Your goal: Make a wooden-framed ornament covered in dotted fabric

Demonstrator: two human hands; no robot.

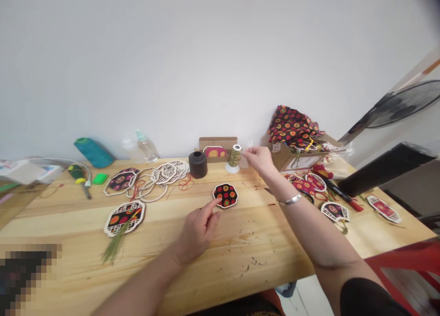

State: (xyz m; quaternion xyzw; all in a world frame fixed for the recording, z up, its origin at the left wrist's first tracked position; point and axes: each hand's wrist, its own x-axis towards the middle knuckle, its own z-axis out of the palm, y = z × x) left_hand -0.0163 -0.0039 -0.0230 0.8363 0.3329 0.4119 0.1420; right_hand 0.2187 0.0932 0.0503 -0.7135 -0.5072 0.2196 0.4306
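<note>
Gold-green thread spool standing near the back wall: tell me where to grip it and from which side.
Probably grip the upright gold-green thread spool around its wound middle, above the flared white base. Come from the right, where the right hand is nearest; the black cylindrical spool stands on its left.

Flowered black pad [225, 195] lies flat; gold spool [235, 156] upright.

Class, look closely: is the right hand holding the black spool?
No, the right hand reaches beside the gold spool; the black spool stands apart, untouched.
</note>
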